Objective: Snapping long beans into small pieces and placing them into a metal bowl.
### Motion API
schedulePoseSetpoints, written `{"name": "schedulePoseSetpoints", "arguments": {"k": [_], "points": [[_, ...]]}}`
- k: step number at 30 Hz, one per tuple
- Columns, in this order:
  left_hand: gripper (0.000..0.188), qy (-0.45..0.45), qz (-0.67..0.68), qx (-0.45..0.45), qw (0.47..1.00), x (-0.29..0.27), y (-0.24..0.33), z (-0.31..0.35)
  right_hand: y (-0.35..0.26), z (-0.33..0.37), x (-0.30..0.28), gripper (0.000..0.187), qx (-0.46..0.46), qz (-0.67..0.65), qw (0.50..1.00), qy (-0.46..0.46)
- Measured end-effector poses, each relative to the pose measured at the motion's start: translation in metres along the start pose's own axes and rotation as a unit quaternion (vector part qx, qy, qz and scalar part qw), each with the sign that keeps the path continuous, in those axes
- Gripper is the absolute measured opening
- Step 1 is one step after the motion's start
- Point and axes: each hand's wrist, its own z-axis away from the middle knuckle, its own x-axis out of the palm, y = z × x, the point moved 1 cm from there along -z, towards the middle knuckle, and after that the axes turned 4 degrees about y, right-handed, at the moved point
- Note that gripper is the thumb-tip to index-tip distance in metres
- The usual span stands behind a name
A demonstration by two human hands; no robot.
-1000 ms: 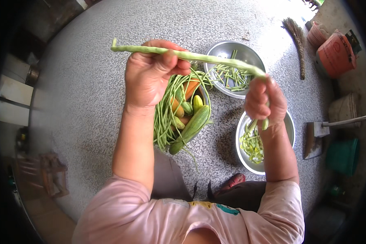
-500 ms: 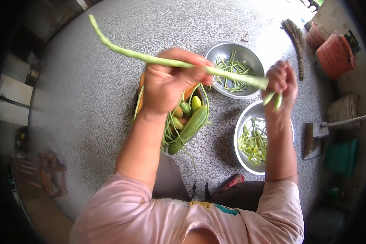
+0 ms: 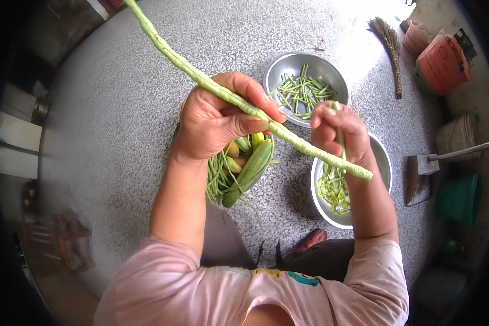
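Note:
A long pale green bean (image 3: pixel 168 50) slants across the view, pinched between the thumb and fingers of my left hand (image 3: pixel 198 127). Its lower end passes in front of my right wrist. Curled around a short bean piece (image 3: pixel 340 136), my right hand (image 3: pixel 356 127) is to the right of the long bean. Beyond it stands a metal bowl (image 3: pixel 340 81) with cut bean pieces; partly under my right forearm, a second metal bowl (image 3: pixel 384 163) contains yellowish-green scraps. Below my left hand, a cucumber-like vegetable (image 3: pixel 249 175) lies among smaller ones and thin beans (image 3: pixel 216 176). Their container is mostly hidden.
A straw broom (image 3: pixel 388 49) lies on the speckled floor at far right. Near the right wall are an orange bag (image 3: pixel 444 62), a pink basket (image 3: pixel 416 38), a long-handled dustpan (image 3: pixel 418 179) and a teal bucket (image 3: pixel 458 198). A wooden stool (image 3: pixel 73 239) stands left.
The long bean has tilted more steeply, its lower end dropping. My right hand has moved left and down, and its bean piece now points upward. My left hand has shifted slightly left.

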Motion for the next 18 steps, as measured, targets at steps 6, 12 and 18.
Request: {"name": "schedulePoseSetpoints", "arguments": {"k": [6,12,18], "points": [[0.023,-0.008,-0.026,-0.001,1.0,0.001,0.002,0.002,0.01,0.006,0.026,0.023,0.097,-0.031,0.992,-0.079],[0.018,-0.028,-0.064,0.013,0.997,-0.001,-0.006,-0.001,0.012,0.009,0.036,0.021,0.103,0.007,0.993,-0.054],[0.019,0.102,0.027,0.083,0.991,-0.032,0.011,-0.002,0.013,0.003,0.026,0.018,0.05,-0.042,0.998,-0.017]]}}
